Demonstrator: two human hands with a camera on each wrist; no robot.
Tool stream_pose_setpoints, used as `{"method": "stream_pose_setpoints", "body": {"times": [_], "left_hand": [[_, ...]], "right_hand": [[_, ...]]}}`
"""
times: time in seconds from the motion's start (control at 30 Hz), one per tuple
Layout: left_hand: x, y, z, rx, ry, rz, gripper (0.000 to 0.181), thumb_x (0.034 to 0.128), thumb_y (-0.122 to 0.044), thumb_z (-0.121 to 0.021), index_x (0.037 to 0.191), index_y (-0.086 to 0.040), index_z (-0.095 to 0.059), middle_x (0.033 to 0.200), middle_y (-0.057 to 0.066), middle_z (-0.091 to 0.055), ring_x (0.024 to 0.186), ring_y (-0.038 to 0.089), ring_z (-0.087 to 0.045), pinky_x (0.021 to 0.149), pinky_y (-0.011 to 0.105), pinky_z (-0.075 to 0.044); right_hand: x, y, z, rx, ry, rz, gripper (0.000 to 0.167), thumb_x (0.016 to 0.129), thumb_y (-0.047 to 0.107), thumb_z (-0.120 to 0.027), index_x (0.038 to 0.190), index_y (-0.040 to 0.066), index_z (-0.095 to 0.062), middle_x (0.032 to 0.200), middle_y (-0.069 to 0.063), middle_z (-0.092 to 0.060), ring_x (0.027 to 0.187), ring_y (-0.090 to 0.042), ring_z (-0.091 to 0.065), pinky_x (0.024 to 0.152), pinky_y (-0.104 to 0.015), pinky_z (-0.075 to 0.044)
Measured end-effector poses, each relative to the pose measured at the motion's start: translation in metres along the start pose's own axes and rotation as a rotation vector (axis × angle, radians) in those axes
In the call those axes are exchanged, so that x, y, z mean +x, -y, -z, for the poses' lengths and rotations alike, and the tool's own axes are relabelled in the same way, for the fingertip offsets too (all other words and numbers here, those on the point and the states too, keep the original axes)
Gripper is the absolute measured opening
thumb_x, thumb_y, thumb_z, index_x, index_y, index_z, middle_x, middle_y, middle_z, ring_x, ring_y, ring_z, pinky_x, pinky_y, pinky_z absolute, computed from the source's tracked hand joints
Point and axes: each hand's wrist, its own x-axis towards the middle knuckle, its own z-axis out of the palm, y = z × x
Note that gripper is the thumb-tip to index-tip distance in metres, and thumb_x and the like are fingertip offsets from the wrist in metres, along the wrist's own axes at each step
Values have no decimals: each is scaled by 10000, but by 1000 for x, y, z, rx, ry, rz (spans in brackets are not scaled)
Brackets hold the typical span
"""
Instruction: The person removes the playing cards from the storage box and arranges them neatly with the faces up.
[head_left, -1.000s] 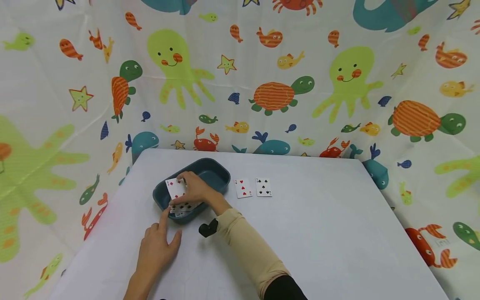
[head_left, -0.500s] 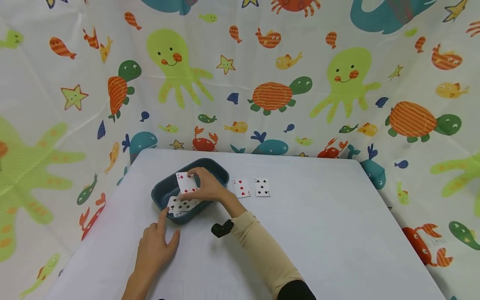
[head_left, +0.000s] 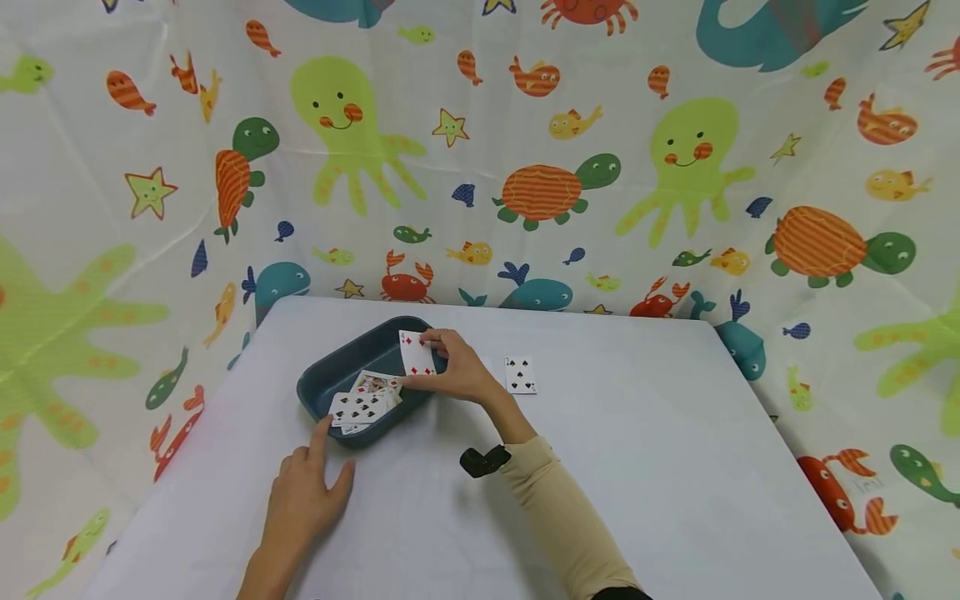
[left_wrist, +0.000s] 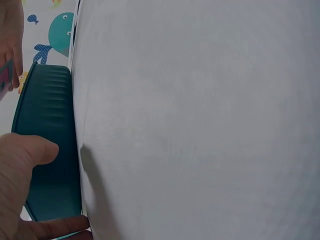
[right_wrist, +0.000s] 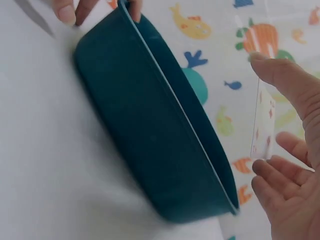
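Note:
My right hand [head_left: 461, 367] pinches a red diamonds playing card [head_left: 416, 353] by its edges, above the right end of a dark teal plastic bin [head_left: 333, 364]. In the right wrist view, this card [right_wrist: 265, 120] spans from the thumb to the fingers, seen nearly edge-on. Face-up cards [head_left: 363, 408], including spades and a picture card, overlap inside the bin's near left end. My left hand [head_left: 300, 492] lies in front of the bin with its index finger at the near rim. In the left wrist view, the thumb stands off the bin's outer wall [left_wrist: 50, 105].
A face-up spades card [head_left: 521, 375] lies on the white table [head_left: 637, 467] to the right of the bin. Behind the table hangs a curtain [head_left: 480, 275] printed with sea animals. A black wrist device [head_left: 483, 461] sits at my right sleeve.
My right hand has carried the diamonds card rightward across the bin, uncovering the cards inside it. The hearts card on the table is now hidden behind that hand. The left hand stays at the rim.

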Motion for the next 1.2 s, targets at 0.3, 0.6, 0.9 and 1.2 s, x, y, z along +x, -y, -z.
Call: {"method": "stream_pose_setpoints", "body": {"times": [0.3,0.6,0.9,1.2], "left_hand": [[-1,0,-2,-14,-18,-9,783,920,-294,-681,1573,-88,-302,1076,330,-612,960,451,-593,766,609,-480],[-2,-1,-3,-33,-12,-4,772,922,-292,-683,1570,-95,-312,1088,336,-606,968,456,-589,765,616,-477],[-2,0,-3,-28,-5,5,785,920,-296,-689,1574,-91,-305,1084,334,-604,945,438,-586,761,598,-475],[-1,1,-5,-40,-40,-19,771,922,-288,-681,1571,-90,-315,1084,340,-602,960,469,-593,760,618,-472]], "right_hand": [[-20,-24,28,56,-85,-56,811,799,404,-868,1457,142,-473,1486,-97,-491,1387,-320,-503,1117,-486,-410],[-48,-62,60,-22,-150,-132,789,805,383,-875,1441,131,-482,1511,-108,-464,1390,-343,-494,1126,-492,-397],[-75,-98,95,-87,-188,-221,838,807,424,-864,1457,85,-458,1524,-158,-446,1402,-395,-460,1122,-534,-389],[-91,-123,115,-240,-214,-276,818,810,393,-862,1438,36,-478,1499,-213,-453,1414,-385,-410,1159,-557,-327]]}}
